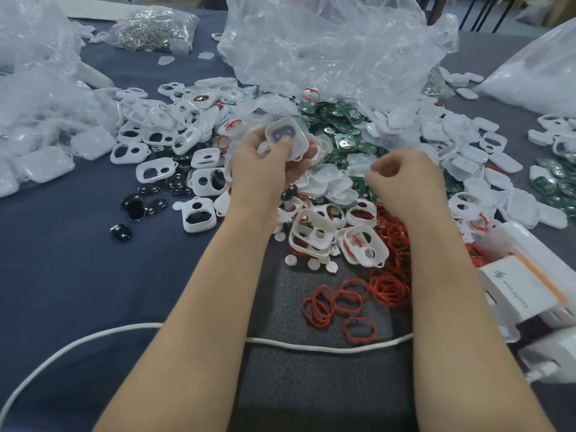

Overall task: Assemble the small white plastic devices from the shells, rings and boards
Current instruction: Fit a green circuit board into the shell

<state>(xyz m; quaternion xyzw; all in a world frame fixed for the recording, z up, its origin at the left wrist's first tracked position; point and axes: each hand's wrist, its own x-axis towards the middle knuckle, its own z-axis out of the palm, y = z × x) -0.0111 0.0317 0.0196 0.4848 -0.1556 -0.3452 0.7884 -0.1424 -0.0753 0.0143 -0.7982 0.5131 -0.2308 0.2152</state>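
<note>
White shell (pixel 294 140) in fingers (pixel 281 144) of left hand (pixel 265 165)

Both bare arms reach forward, side by side and near each other. The left grip (pixel 265 163) is a bare hand, a bit farther out than the other. Its fingers curl under a white shell (pixel 285 137) and its thumb presses on top. The right grip (pixel 405 179) is a bare hand with its back up. Its fingers curl in, and the thumb and first finger tips come together. It is too blurry to tell if it pinches anything.
</note>
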